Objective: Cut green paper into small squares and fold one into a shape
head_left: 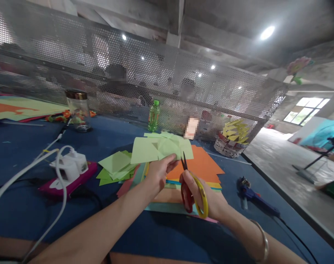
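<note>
My left hand (162, 168) pinches the lower edge of a pale green sheet of paper (143, 149), holding it up over the paper stack. In my right hand (202, 194) is a pair of scissors (184, 163) with one red and one yellow handle loop. Their blades point up and stand slightly apart, close to the lower right edge of the sheet. Beneath both hands lies a stack of coloured paper (202, 161), orange on top. Loose green paper squares (116, 167) rest to the left of the stack.
A magenta power strip (81, 179) with white plugs and cables sits left. A blue glue gun (259, 200) lies right, its cord trailing off the front. Behind stand a glass jar (80, 113), a green bottle (154, 117) and a basket (230, 143), before a perforated metal screen (167, 80).
</note>
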`<state>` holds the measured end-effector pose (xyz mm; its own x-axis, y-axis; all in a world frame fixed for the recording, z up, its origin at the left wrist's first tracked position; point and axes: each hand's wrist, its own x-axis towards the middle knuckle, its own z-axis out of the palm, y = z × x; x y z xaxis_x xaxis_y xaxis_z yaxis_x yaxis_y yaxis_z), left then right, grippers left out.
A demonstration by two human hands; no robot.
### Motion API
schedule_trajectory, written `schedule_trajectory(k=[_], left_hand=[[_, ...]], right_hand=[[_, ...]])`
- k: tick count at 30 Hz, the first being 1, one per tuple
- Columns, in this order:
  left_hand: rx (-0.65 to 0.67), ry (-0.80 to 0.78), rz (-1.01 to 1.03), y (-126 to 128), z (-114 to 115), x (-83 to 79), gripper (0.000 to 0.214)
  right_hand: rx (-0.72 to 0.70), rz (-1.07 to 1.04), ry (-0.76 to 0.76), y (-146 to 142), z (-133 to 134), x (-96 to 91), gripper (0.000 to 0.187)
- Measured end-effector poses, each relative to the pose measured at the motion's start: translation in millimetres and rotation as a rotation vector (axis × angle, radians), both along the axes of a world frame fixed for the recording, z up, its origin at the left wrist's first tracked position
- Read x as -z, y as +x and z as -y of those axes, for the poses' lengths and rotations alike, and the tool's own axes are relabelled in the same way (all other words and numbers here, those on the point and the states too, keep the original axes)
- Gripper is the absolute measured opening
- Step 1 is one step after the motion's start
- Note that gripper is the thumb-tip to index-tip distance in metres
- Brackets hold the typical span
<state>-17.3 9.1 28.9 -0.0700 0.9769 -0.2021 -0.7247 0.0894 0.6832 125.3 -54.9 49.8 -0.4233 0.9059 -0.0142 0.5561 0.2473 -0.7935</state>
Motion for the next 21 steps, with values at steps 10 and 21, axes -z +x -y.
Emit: schedule_trajectory(k=[10,21], left_hand=[[0.122,-0.03,-0.053,4.7,0.0,11.1,0.008],[0.391,-0.16,-0.154,29.8,37.0,6.5,0.005]], right_hand=[[0.488,0.782,0.391,111.5,-15.2,2.5,0.024],[0.39,0.694,0.654,120.3,-11.0,17.1,0.024]])
